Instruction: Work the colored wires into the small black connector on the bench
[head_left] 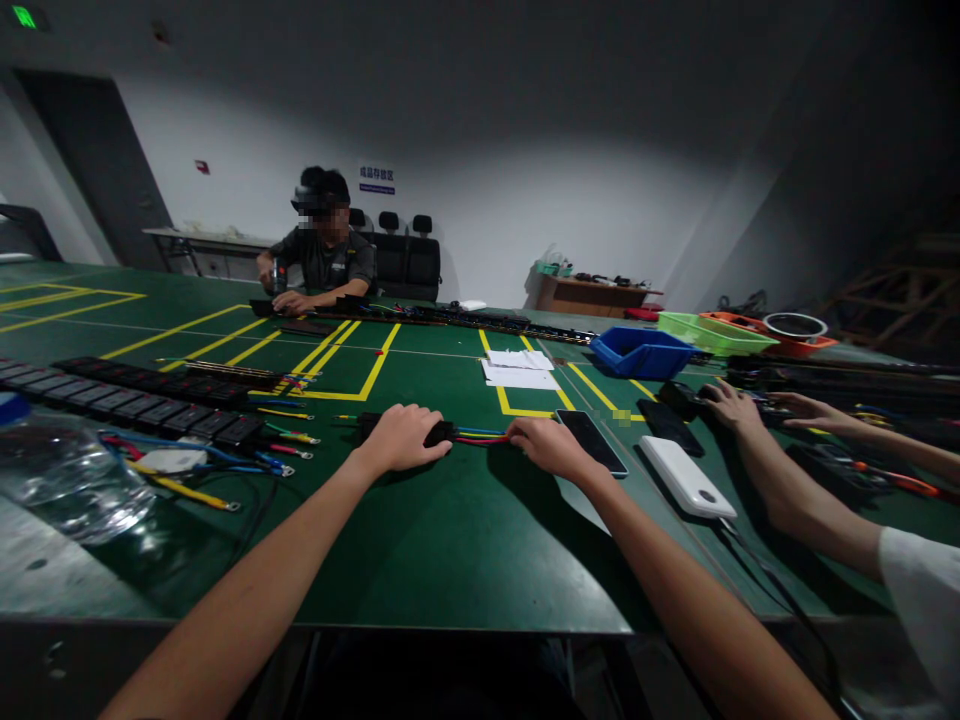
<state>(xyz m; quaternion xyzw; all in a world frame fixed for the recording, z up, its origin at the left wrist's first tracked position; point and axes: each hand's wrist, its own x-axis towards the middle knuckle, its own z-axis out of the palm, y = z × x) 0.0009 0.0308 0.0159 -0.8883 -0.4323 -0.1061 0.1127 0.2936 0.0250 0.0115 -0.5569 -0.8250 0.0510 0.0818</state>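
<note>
Head view, black block (437,433) under left hand (402,438)

Single head-worn view; looks forward and down over table (465,545); near edge close below.

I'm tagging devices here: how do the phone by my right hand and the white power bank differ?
The phone has a dark face; the power bank is white. The power bank looks thicker than the phone. A cable meets the power bank, none the phone. Both lie on the table.
</note>
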